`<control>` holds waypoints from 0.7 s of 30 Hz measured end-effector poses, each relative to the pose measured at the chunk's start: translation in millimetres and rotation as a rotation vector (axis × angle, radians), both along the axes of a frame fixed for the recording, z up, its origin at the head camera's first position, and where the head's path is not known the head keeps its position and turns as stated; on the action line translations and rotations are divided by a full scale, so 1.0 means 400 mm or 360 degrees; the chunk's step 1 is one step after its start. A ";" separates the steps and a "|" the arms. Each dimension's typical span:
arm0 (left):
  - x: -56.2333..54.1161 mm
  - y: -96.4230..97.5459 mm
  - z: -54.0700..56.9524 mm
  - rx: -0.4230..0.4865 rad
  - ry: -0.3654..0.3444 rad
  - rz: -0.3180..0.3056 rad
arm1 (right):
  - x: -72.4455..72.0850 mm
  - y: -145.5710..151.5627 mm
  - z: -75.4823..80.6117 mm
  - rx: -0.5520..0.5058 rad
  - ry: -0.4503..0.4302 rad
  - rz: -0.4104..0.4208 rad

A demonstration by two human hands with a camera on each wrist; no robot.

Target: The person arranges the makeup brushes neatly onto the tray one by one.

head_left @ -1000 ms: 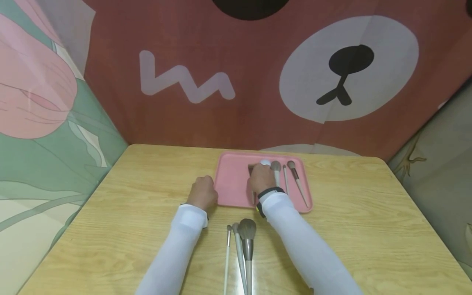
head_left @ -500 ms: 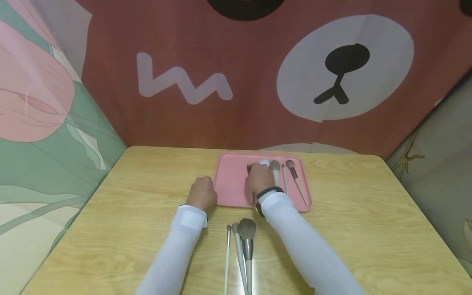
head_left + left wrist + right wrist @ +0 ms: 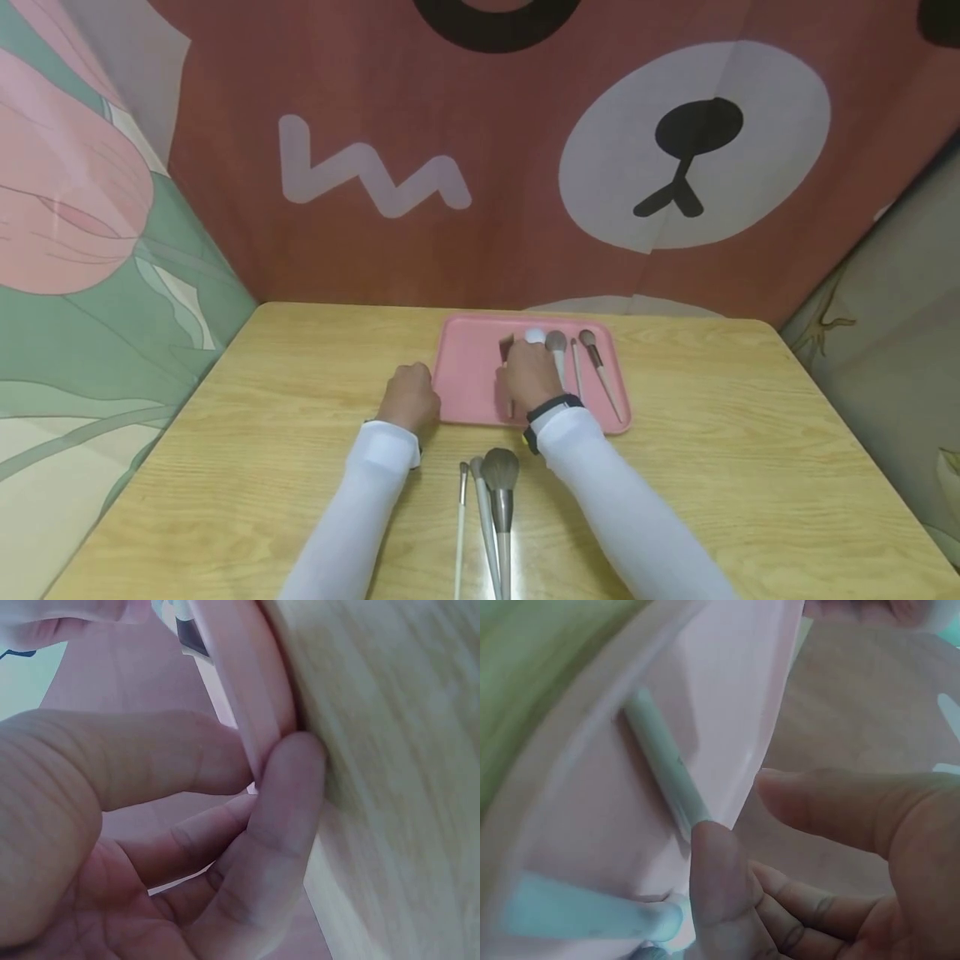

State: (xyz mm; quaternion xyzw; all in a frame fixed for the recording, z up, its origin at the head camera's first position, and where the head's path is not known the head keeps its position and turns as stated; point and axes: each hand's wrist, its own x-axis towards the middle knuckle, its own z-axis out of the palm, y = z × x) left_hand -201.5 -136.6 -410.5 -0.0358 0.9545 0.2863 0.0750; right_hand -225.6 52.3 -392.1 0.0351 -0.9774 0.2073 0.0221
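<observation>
By the left hand (image 3: 408, 396), the pink tray (image 3: 468, 367) is pinched at its near left corner, thumb inside the rim, forefinger outside. In the tray, a flat-headed brush (image 3: 507, 345) is partly covered by the thumb side of the right hand (image 3: 529, 375), clearly the nearer hand. Its long axis is aligned front to back, handle end toward the near rim. The right thumb and forefinger are held apart; whether the handle is touched cannot be told.

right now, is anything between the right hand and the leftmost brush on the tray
Nothing visible does: the right hand is at the leftmost brush, its fingers overlapping the handle in the right wrist view.
</observation>
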 end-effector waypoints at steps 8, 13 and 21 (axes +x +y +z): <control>0.001 0.002 0.001 -0.0011 0.0001 0.0001 | 0.047 0.002 0.011 0.0002 0.0093 0.0071; 0.002 0.003 0.004 -0.0034 0.0021 -0.0004 | 0.084 0.005 0.017 -0.0085 0.0088 0.0074; 0.001 0.001 0.006 -0.0056 0.0035 -0.0011 | 0.150 0.020 0.012 -0.0250 0.0107 0.0119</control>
